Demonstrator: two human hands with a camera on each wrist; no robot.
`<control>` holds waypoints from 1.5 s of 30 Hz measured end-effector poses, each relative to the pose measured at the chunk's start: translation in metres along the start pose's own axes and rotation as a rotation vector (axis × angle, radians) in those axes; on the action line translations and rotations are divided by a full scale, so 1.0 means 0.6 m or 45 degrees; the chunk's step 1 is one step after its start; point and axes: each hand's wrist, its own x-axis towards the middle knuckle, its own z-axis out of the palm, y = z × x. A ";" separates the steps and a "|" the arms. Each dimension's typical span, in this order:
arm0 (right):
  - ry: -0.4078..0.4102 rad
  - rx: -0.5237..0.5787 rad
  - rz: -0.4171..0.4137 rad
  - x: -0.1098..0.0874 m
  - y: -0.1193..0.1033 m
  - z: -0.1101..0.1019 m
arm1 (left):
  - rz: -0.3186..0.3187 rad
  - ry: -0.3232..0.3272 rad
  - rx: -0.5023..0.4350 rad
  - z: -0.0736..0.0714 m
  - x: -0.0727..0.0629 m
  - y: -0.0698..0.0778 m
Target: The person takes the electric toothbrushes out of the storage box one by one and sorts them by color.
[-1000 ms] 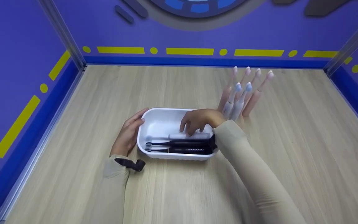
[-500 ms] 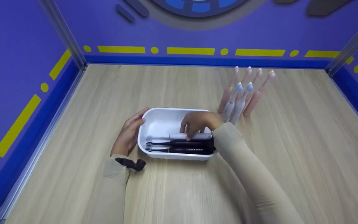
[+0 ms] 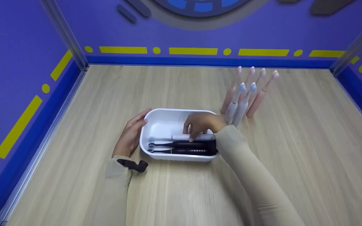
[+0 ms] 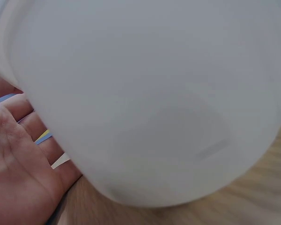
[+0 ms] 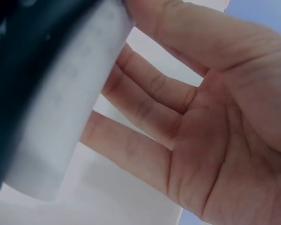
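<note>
In the head view the right grip (image 3: pixel 201 122) partly hides the white toothbrush (image 3: pixel 181 137), while the right wrist view cuts off a black toothbrush (image 5: pixel 28 70), its pale marking too blurred to read.

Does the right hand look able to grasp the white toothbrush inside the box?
Probably yes: the right hand touches the white toothbrush, and the box, open above, leaves the way free.

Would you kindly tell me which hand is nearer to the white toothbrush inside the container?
Right. The right hand grips the white toothbrush; the left hand is beyond its head, outside the container.
</note>
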 end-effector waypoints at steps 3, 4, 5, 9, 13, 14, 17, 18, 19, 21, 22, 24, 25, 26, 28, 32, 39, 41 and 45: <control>0.002 -0.013 0.001 0.000 0.001 0.001 | -0.001 0.000 -0.002 0.001 0.000 0.000; 0.000 -0.013 0.001 0.000 0.001 0.001 | -0.002 0.002 -0.007 0.001 0.000 0.000; 0.000 -0.012 0.000 0.000 0.001 0.001 | -0.002 0.005 -0.009 0.001 -0.001 0.000; -0.004 -0.003 -0.013 0.000 0.002 0.000 | -0.003 0.004 -0.006 0.001 -0.001 0.000; -0.009 -0.012 -0.034 0.002 0.005 0.000 | -0.001 -0.008 0.003 -0.001 -0.001 0.001; -0.009 -0.020 -0.038 0.003 0.005 0.000 | 0.000 -0.010 0.006 -0.001 -0.001 0.001; -0.006 -0.038 -0.044 0.003 0.003 0.000 | 0.004 -0.009 -0.009 -0.002 -0.001 0.001; -0.004 -0.051 -0.048 0.003 0.002 0.000 | 0.004 -0.009 -0.007 -0.002 -0.001 0.001; -0.003 -0.067 -0.053 0.002 0.002 0.001 | 0.002 -0.011 -0.004 -0.002 -0.001 0.001; -0.001 -0.093 -0.069 0.002 0.001 0.001 | -0.007 -0.006 0.001 -0.002 -0.001 0.001; -0.001 -0.104 -0.077 0.002 0.001 0.001 | -0.012 -0.001 0.004 -0.001 -0.001 0.002; -0.003 -0.125 -0.102 0.001 0.001 0.001 | -0.014 -0.005 0.011 -0.001 -0.001 0.002; -0.005 -0.130 -0.114 0.001 0.002 0.000 | -0.015 -0.008 0.015 -0.001 0.000 0.001; -0.005 -0.130 -0.124 0.001 0.002 0.000 | -0.015 -0.003 0.013 -0.001 0.000 0.001; -0.009 -0.129 -0.139 0.001 0.003 0.000 | -0.009 -0.007 0.008 -0.001 -0.001 0.001; -0.017 -0.121 -0.141 -0.001 0.004 -0.001 | -0.004 -0.007 -0.002 0.000 -0.001 0.002; -0.021 -0.088 -0.154 -0.007 0.003 -0.006 | -0.007 -0.010 -0.008 -0.001 0.000 0.001; -0.018 -0.091 -0.163 -0.009 0.002 -0.008 | -0.013 0.000 -0.001 -0.001 0.000 0.001; -0.013 -0.086 -0.173 -0.012 0.000 -0.009 | -0.019 0.002 -0.006 -0.001 0.001 0.002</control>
